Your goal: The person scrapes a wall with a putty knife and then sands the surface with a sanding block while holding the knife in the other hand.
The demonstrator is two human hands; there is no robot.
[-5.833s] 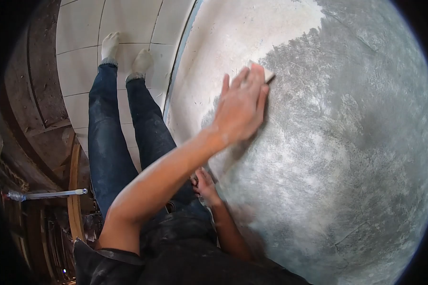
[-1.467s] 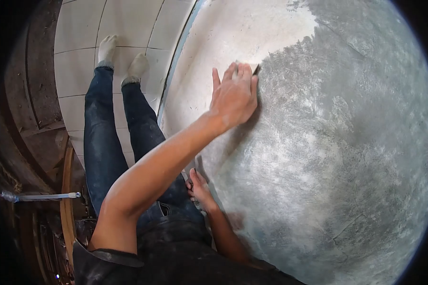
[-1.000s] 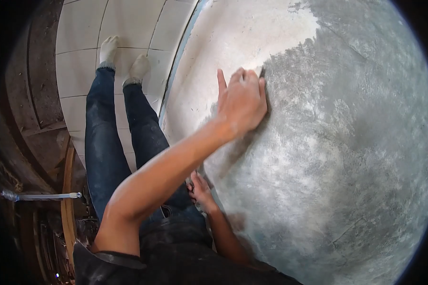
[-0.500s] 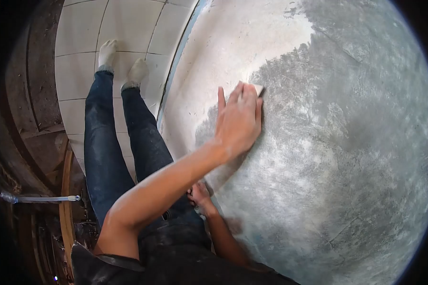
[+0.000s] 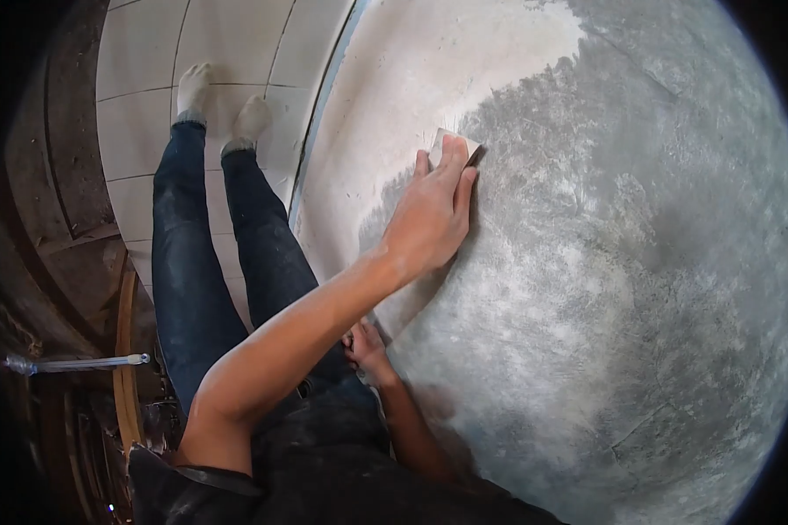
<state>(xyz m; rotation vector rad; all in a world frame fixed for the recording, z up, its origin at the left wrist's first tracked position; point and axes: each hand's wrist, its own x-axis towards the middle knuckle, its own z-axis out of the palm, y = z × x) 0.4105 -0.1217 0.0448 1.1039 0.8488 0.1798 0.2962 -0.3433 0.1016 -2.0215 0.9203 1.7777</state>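
My left hand (image 5: 429,214) reaches across my body to the wall at the right. Its fingers press on a flat, pale, square-cornered putty scraper (image 5: 444,138), which lies against the wall where the white and grey areas meet. Part of the scraper is hidden under the fingers. Low by my waist, close to the wall, my right hand (image 5: 369,350) is closed; whatever is inside it is dark and mostly hidden behind my left forearm.
The wall has a smooth white area (image 5: 411,70) and a mottled grey area (image 5: 587,262). White floor tiles (image 5: 140,131) lie under my feet. On the left are wooden pieces (image 5: 126,385) and a clear tube-like item (image 5: 87,363).
My left hand has shifted slightly down and left along the wall, its little finger drawn in. More of the scraper shows past the fingertips. My right hand stays near my waist.
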